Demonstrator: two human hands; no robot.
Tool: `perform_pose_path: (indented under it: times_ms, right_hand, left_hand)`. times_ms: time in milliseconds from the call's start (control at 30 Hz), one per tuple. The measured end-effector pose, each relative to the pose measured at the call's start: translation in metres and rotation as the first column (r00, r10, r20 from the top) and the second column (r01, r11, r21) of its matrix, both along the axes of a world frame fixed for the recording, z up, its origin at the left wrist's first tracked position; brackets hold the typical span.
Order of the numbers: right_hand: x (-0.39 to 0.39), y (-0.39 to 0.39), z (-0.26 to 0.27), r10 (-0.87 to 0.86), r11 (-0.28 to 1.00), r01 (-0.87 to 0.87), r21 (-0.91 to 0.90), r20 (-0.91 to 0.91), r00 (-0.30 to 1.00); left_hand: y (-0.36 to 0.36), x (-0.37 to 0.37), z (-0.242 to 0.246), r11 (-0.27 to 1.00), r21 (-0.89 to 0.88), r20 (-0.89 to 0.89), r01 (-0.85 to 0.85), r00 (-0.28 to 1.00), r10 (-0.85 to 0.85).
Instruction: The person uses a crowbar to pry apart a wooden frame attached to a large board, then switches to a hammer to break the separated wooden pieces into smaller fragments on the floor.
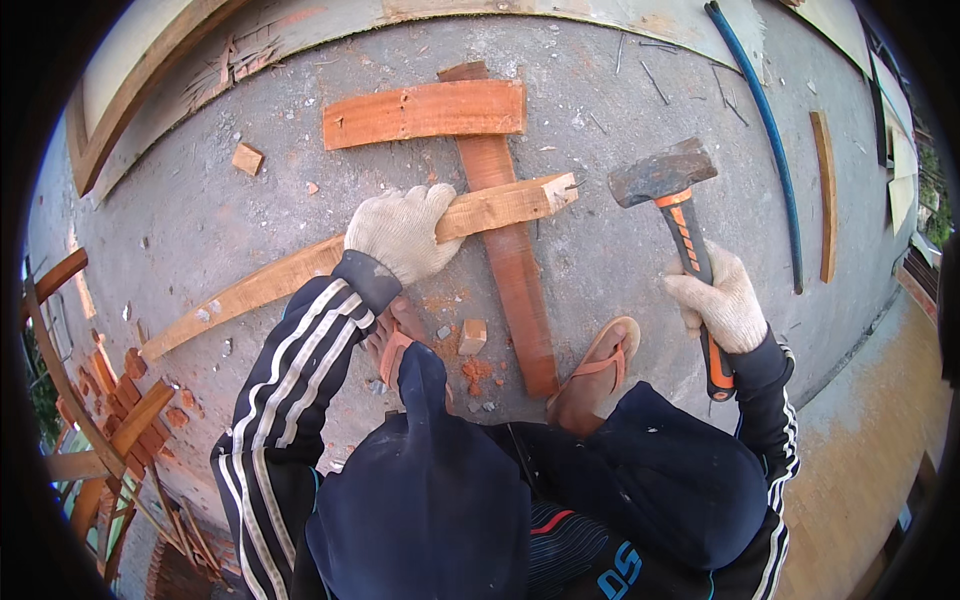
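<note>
My left hand, in a pale knit glove, grips a long squared wooden batten. Near its right end the batten rests across a reddish wooden board on the concrete. A bent nail sticks out at that end. My right hand, gloved alike, holds a club hammer by its black and orange handle. The hammer's steel head is to the right of the batten's end, apart from it. A shorter reddish board lies across the far part of the long one.
Small wooden blocks and loose nails lie on the concrete floor. To the right are a blue hose and a thin wooden strip. Broken bricks and timber are at the left. My sandalled feet flank the reddish board.
</note>
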State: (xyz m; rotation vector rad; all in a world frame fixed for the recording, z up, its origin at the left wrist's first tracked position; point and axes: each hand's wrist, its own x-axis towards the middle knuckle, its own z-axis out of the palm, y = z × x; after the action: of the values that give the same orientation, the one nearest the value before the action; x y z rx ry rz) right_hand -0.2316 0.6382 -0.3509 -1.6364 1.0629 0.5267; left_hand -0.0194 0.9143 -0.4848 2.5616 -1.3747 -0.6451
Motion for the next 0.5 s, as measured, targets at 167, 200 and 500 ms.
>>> perform_pose_path:
  times_ms: [167, 200, 500]
  right_hand:
    - [0.032, -0.035, 0.060, -0.075, 0.912, 0.279, -0.299, 0.548, 0.833]
    - [0.037, -0.049, 0.060, -0.138, 0.921, 0.342, -0.188, 0.663, 0.736]
    - [-0.016, 0.011, -0.038, 0.066, 0.998, -0.066, 0.021, 0.016, 0.998]
  left_hand:
    - [0.010, -0.008, -0.004, 1.000, -0.011, 0.008, 0.007, 1.000, -0.007]
    - [0.009, -0.008, -0.005, 1.000, -0.017, 0.011, 0.011, 1.000, -0.011]
    - [-0.002, -0.006, -0.005, 0.999, -0.013, -0.044, 0.031, 0.999, -0.031]
